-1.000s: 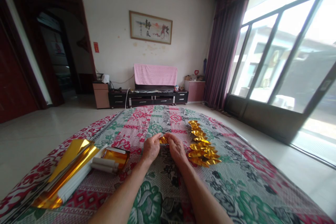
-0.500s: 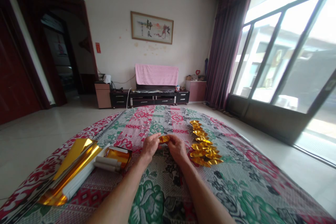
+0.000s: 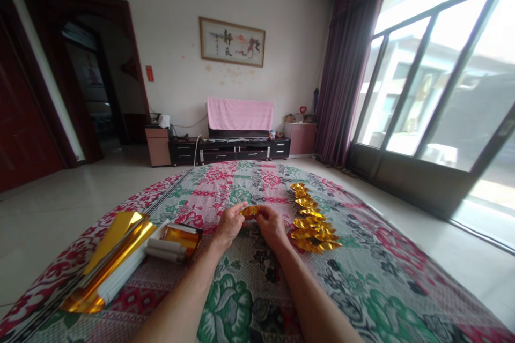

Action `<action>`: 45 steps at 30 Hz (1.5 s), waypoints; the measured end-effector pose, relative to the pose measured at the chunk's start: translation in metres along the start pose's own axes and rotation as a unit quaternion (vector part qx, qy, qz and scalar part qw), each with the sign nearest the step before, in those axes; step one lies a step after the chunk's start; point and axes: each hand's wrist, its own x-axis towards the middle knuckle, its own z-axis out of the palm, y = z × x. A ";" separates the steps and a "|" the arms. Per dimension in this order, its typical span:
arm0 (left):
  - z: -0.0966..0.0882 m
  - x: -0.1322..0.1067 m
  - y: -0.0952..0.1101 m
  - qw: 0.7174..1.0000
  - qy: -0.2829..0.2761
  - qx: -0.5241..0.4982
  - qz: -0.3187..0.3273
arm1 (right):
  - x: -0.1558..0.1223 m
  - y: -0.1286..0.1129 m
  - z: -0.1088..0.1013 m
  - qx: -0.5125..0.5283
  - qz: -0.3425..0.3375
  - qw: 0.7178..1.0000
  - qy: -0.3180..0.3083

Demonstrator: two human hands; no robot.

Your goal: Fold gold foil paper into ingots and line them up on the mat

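A small folded gold foil paper ingot [image 3: 250, 211] is held between my two hands above the flowered cloth. My left hand [image 3: 230, 223] pinches its left end, and my right hand [image 3: 271, 223] grips its right end. Just to the right, several finished-looking gold foil ingots [image 3: 314, 223] lie in a stacked row running away from me. On the left are gold foil sheets [image 3: 116, 230], partly curled with white undersides. Beside them sits a smaller bundle of rolled gold and white paper [image 3: 173, 241].
The patterned cloth [image 3: 225, 305] covers the round-edged surface in front of me. Beyond it stand a low black cabinet [image 3: 237, 155] and a screen under a pink cloth [image 3: 240, 113]. Glass doors [image 3: 422, 86] and a purple curtain [image 3: 341, 75] are at the right.
Both hands stay almost in place around the foil ingot. The left fingers have shifted slightly and the ingot has moved a little left and up, with more of it showing.
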 end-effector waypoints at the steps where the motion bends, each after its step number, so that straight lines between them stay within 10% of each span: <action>1: 0.000 0.000 0.000 1.000 0.002 0.001 0.002 | 0.000 -0.001 0.000 0.001 0.001 1.000 0.000; 23: 0.002 -0.005 0.003 0.998 0.036 -0.041 0.040 | 0.001 -0.002 0.000 0.114 0.044 0.993 0.001; 45: -0.004 -0.001 -0.006 0.963 0.094 0.175 0.183 | 0.001 -0.001 0.003 0.077 0.066 0.994 0.051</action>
